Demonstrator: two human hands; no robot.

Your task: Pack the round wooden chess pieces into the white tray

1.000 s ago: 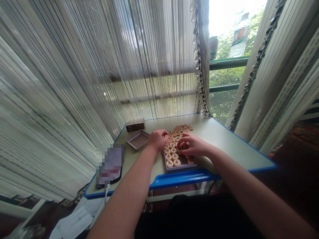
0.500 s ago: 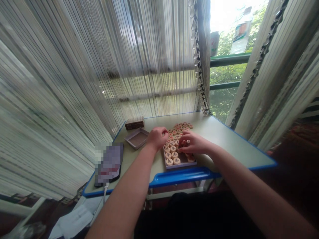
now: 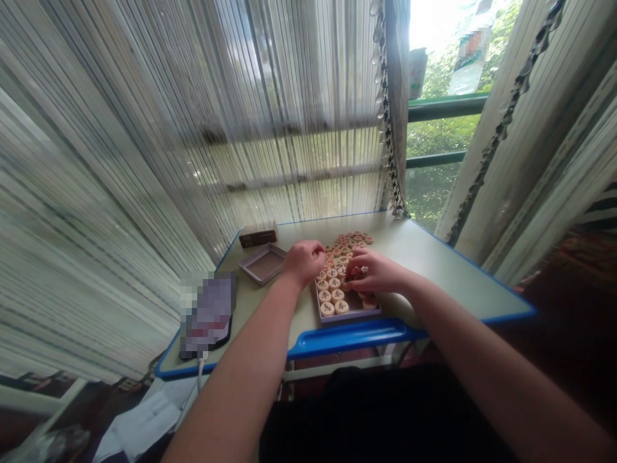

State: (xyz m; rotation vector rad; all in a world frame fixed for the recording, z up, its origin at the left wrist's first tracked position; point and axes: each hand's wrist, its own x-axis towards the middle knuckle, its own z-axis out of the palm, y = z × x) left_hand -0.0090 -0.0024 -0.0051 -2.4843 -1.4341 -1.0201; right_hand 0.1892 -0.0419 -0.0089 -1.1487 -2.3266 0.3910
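Observation:
Round Chinese chess pieces [image 3: 327, 309] with dark characters stand in rows in the left part of a shallow tray [image 3: 349, 316] near the table's front edge. Over the tray, my right hand [image 3: 378, 270] has its fingers bent down and closed at a chess piece by the inner end of the rows. It hides part of the tray's right side, where a few more pieces show. My left hand [image 3: 303, 262] is curled closed at the tray's far left corner; what its fingers hold, if anything, is hidden. Beyond the hands lies a loose spread of chess pieces [image 3: 354, 240].
A shallow box lid [image 3: 265, 264] lies left of my left hand, with a small brown box [image 3: 259, 234] behind it. A phone-like device [image 3: 208, 315] with a white cable rests at the table's left edge. A blue-edged pale table [image 3: 448, 276] stands before the string curtain [image 3: 308, 96].
The view has shifted slightly. My right hand's fingers have moved a little at the inner end of the rows, by a piece there. My left hand stays curled in the same place.

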